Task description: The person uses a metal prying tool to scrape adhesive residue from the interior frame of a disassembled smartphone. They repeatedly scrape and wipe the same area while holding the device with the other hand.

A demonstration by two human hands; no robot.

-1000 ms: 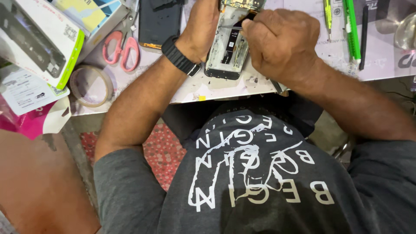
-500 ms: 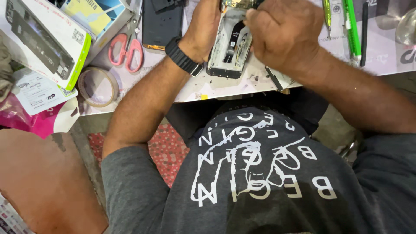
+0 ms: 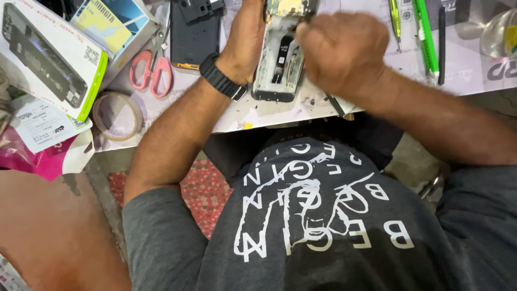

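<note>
An opened smartphone point(image 3: 274, 64) with its back off and its inner parts showing lies on the white work table point(image 3: 242, 116) near the front edge. My left hand point(image 3: 249, 32), with a black watch point(image 3: 222, 77) on the wrist, grips the phone's left side and steadies it. My right hand point(image 3: 342, 51) is closed into a fist over the phone's upper right part and looks slightly blurred. Whatever it holds is hidden under the fingers. A thin dark tool point(image 3: 335, 105) lies on the table just below this hand.
A dark phone body point(image 3: 194, 32) lies left of my left hand, with pink-handled scissors point(image 3: 152, 69) and a tape roll point(image 3: 116, 116) beyond. White boxes point(image 3: 48, 59) stack at far left. Green pens point(image 3: 425, 32) and a clear object point(image 3: 501, 32) sit at right.
The view has drifted a little while both hands stay on the opened phone. My right fist has shifted slightly over the phone's top.
</note>
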